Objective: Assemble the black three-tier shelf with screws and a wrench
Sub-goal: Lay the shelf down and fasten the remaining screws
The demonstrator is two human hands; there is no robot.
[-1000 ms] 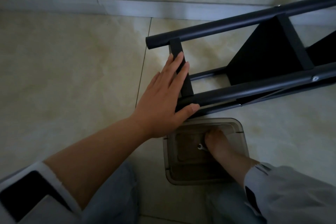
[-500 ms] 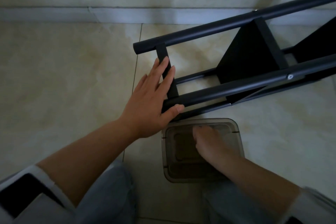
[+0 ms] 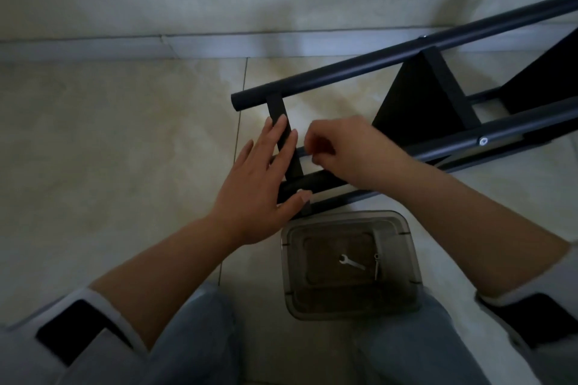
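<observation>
Shelf frame on its side, both our hands at its near end

Black metal three-tier shelf frame (image 3: pixel 406 97) lies tipped over on the beige tiled floor (image 3: pixel 109 141), running from frame centre to the upper right edge. Our left hand (image 3: pixel 262 178) lies flat with fingers straight on the short flat black crossbar (image 3: pixel 283 131), thumb against the lower round tube (image 3: pixel 316 181). Our right hand (image 3: pixel 347 153) hovers just beside it, centre frame, fingers curled together at the tips; whether they pinch a screw we cannot tell, too blurred. One silver bolt head (image 3: pixel 483 141) shows on the lower tube at right. Smoky translucent plastic box (image 3: pixel 409 262) sits on the floor at lower centre, just below the frame end, between our knees. Inside it: small silver open-end wrench (image 3: pixel 352 262) lying flat, and a thin silver tool (image 3: pixel 376 267) near the right wall, type unclear. White baseboard (image 3: pixel 125 47) crosses the upper frame.
</observation>
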